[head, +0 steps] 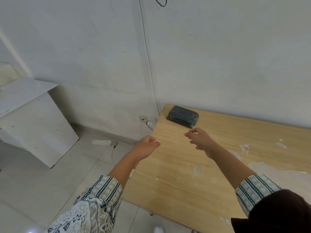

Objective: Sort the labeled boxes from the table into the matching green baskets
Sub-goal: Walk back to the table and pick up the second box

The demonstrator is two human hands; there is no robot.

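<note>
A dark box wrapped in shiny plastic [182, 116] lies at the far left corner of the light wooden table [176, 174], close to the wall. Both arms reach out over the table toward it. My left hand [148, 145] hovers at the table's left edge, fingers loosely curled, holding nothing. My right hand [199, 137] hangs just short of the box, fingers curved and apart, empty. Neither hand touches the box. No green basket is in view.
White wall runs behind the table with a thin cable [149, 64] down it. On the tiled floor to the left lie a white power strip [102, 142] and a wall socket [143, 118]. A white cabinet [33, 121] stands further left. Table veneer is peeled at right [262, 165].
</note>
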